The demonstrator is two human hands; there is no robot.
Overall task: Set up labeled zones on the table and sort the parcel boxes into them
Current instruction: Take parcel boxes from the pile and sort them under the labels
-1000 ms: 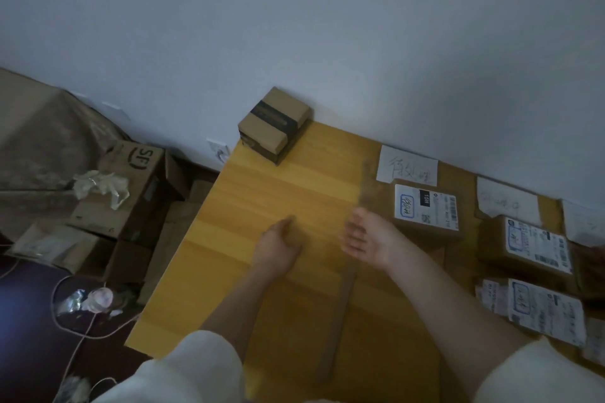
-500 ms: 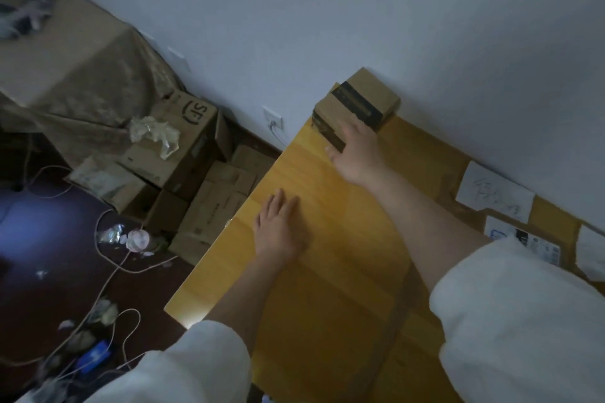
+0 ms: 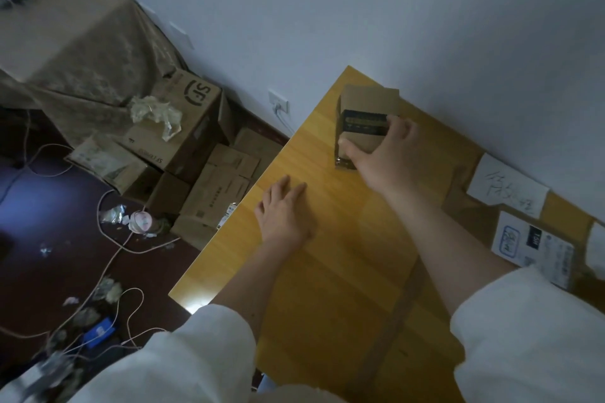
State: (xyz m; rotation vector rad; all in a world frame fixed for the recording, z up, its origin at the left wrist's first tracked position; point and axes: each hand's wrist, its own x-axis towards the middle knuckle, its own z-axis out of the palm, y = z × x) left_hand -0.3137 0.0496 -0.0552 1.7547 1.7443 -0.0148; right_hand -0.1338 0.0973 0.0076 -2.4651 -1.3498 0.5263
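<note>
A small brown parcel box (image 3: 368,105) with a black band stands near the far left corner of the wooden table (image 3: 327,271). My right hand (image 3: 384,154) is closed around it, thumb on its front face and fingers on its right side. My left hand (image 3: 284,213) lies flat on the table, fingers spread, holding nothing. A strip of brown tape (image 3: 389,327) runs across the tabletop. To the right lie a handwritten paper label (image 3: 507,190) and a parcel box with a white shipping label (image 3: 533,249).
Left of the table, on the dark floor, stand stacked cardboard boxes (image 3: 183,127), one marked SF, with crumpled plastic on top. Cables (image 3: 111,255) and scraps lie on the floor. A cloth-covered piece of furniture (image 3: 65,36) fills the far left. The white wall borders the table.
My right hand moved from the tape strip to the box at the far corner and took hold of it; the box now stands more upright. The view swung left. My left hand stayed flat.
</note>
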